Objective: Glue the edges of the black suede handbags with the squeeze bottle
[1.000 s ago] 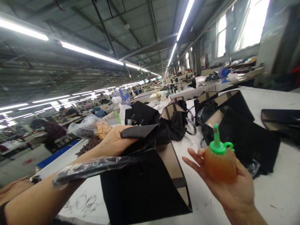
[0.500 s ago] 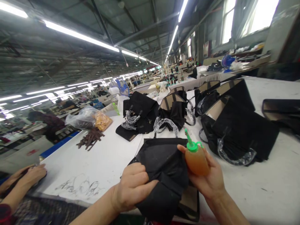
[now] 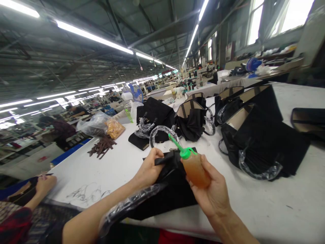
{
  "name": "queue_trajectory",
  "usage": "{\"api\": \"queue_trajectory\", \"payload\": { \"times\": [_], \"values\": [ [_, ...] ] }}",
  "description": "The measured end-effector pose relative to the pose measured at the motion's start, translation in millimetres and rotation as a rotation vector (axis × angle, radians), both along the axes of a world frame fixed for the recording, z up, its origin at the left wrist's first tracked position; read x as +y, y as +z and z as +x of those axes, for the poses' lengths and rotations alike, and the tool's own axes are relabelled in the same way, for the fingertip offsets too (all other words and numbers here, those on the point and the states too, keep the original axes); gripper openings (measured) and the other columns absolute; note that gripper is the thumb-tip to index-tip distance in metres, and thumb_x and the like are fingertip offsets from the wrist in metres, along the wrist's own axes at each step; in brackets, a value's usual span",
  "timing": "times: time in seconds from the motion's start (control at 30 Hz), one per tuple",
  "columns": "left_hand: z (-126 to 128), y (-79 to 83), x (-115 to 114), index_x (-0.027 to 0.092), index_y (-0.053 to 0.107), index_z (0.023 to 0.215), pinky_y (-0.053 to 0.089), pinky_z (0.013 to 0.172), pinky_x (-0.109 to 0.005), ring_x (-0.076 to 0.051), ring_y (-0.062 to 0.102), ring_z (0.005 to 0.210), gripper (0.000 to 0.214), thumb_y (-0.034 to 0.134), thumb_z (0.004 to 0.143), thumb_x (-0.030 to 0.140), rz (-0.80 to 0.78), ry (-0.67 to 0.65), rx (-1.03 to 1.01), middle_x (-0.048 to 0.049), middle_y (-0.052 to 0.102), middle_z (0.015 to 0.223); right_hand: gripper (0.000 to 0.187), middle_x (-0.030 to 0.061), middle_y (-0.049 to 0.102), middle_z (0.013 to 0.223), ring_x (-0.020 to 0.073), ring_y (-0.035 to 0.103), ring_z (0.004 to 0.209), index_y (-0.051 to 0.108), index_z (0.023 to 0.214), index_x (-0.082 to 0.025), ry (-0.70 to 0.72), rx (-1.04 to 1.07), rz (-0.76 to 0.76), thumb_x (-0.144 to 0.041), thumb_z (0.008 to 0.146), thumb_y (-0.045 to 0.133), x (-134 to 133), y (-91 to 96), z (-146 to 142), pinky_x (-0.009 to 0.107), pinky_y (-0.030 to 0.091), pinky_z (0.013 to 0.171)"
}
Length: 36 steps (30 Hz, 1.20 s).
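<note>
A black bag (image 3: 172,193) lies at the table's near edge in front of me. My left hand (image 3: 151,166) pinches a fold of its black fabric near the top. One plastic-wrapped handle (image 3: 127,206) hangs toward me beside my left forearm, and another wrapped handle (image 3: 162,130) arches at the far side. In my right hand (image 3: 213,189) is a squeeze bottle (image 3: 195,169) of amber liquid, its green cap and spout tilted up and left over the bag. The fingers are wrapped round the bottle, and part of the bag is hidden behind it.
Several black bags with wrapped handles, among them one (image 3: 266,142) at right and one (image 3: 157,115) at the back, stand on the white table (image 3: 122,166). Dark brown strips (image 3: 101,147) and plastic bags (image 3: 93,125) lie at left. A co-worker's hand (image 3: 45,186) holds dark material at far left.
The bag has been turned, so a wrapped handle now hangs toward me. My left hand has moved up to its top fabric. The bottle has shifted left, its spout tilting further left.
</note>
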<state>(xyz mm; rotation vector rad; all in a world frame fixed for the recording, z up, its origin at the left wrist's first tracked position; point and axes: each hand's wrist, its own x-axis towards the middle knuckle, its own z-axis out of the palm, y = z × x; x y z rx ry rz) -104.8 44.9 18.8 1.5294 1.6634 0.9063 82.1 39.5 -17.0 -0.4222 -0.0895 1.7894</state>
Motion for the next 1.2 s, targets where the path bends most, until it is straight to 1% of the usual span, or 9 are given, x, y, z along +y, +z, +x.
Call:
{"api": "queue_trajectory", "payload": {
  "times": [0.13, 0.27, 0.37, 0.57, 0.7, 0.8, 0.93, 1.03, 1.2],
  "values": [
    [4, -0.7, 8, 0.021, 0.049, 0.088, 0.037, 0.06, -0.023, -0.012, 0.046, 0.064, 0.033, 0.06, 0.087, 0.051, -0.027, -0.047, -0.014, 0.0065, 0.05, 0.069, 0.013, 0.0027, 0.079, 0.088, 0.0188, 0.075, 0.078, 0.074, 0.089, -0.021, -0.026, 0.012, -0.067, -0.03, 0.081, 0.077, 9, 2.7, -4, 0.023, 0.059, 0.056],
    [10, 12.1, 9, 0.02, 0.052, 0.088, 0.038, 0.06, -0.024, -0.015, 0.05, 0.068, 0.059, 0.086, 0.058, 0.058, -0.057, -0.209, 0.214, 0.0058, 0.054, 0.071, 0.012, 0.0035, 0.078, 0.089, 0.017, 0.073, 0.079, 0.074, 0.091, -0.019, -0.036, -0.006, -0.073, -0.029, 0.085, 0.073, 14, 7.2, -4, 0.023, 0.06, 0.063],
    [14, 22.9, 13, 0.021, 0.057, 0.098, 0.041, 0.062, -0.026, -0.019, 0.057, 0.074, 0.076, 0.091, 0.043, 0.061, -0.049, -0.267, 0.394, 0.0026, 0.063, 0.077, 0.011, 0.0024, 0.078, 0.089, 0.0157, 0.072, 0.076, 0.075, 0.09, -0.019, -0.048, -0.029, -0.08, -0.028, 0.085, 0.073, 12, 12.1, -6, 0.023, 0.06, 0.065],
    [25, 22.9, 18, 0.024, 0.066, 0.112, 0.05, 0.077, -0.031, -0.025, 0.068, 0.087, 0.061, 0.085, 0.06, 0.05, -0.031, -0.304, 0.433, -0.0015, 0.074, 0.095, 0.018, 0.0025, 0.077, 0.09, 0.0168, 0.068, 0.081, 0.078, 0.09, -0.017, -0.067, -0.11, 0.077, -0.031, 0.077, 0.081, 3, 15.6, -15, 0.024, 0.057, 0.073],
    [26, 11.5, 19, 0.025, 0.071, 0.104, 0.05, 0.08, -0.031, -0.024, 0.07, 0.087, 0.029, 0.068, 0.075, 0.028, 0.012, -0.206, 0.541, -0.0006, 0.075, 0.091, 0.016, 0.0008, 0.076, 0.089, 0.0153, 0.067, 0.083, 0.079, 0.088, -0.019, -0.058, -0.103, 0.082, -0.033, 0.079, 0.08, 6, 12.9, -20, 0.023, 0.055, 0.076],
    [17, 4.0, 22, 0.022, 0.071, 0.091, 0.048, 0.081, -0.029, -0.021, 0.067, 0.091, 0.021, 0.059, 0.075, 0.016, 0.122, -0.236, 0.559, -0.0026, 0.072, 0.098, 0.017, 0.0022, 0.076, 0.09, 0.0172, 0.067, 0.083, 0.078, 0.088, -0.019, -0.017, -0.11, 0.095, -0.033, 0.078, 0.08, 9, 8.1, -16, 0.027, 0.057, 0.076],
    [-6, 5.3, 34, 0.019, 0.067, 0.086, 0.045, 0.074, -0.026, -0.017, 0.061, 0.081, 0.02, 0.054, 0.074, 0.012, 0.119, -0.287, 0.576, 0.0, 0.065, 0.083, 0.025, 0.0077, 0.076, 0.098, 0.0273, 0.07, 0.09, 0.078, 0.092, -0.018, 0.022, -0.212, 0.098, -0.036, 0.075, 0.081, 13, -5.1, 15, 0.041, 0.061, 0.078],
    [-18, 14.4, 50, 0.019, 0.066, 0.092, 0.043, 0.07, -0.024, -0.016, 0.061, 0.078, 0.025, 0.049, 0.076, 0.011, 0.051, -0.307, 0.546, 0.003, 0.064, 0.075, 0.027, 0.0096, 0.077, 0.1, 0.036, 0.07, 0.1, 0.078, 0.087, -0.018, -0.028, -0.28, -0.019, -0.039, 0.071, 0.082, 12, -20.9, 49, 0.048, 0.062, 0.082],
    [-9, 22.6, 80, 0.018, 0.068, 0.081, 0.042, 0.068, -0.022, -0.015, 0.06, 0.075, 0.015, 0.054, 0.076, 0.015, -0.14, -0.512, 0.487, 0.0041, 0.066, 0.074, 0.029, 0.0086, 0.076, 0.102, 0.0319, 0.073, 0.084, 0.078, 0.087, -0.023, -0.117, -0.487, -0.153, -0.042, 0.065, 0.083, -7, -47.0, 98, 0.031, 0.06, 0.051]
  ]
}}
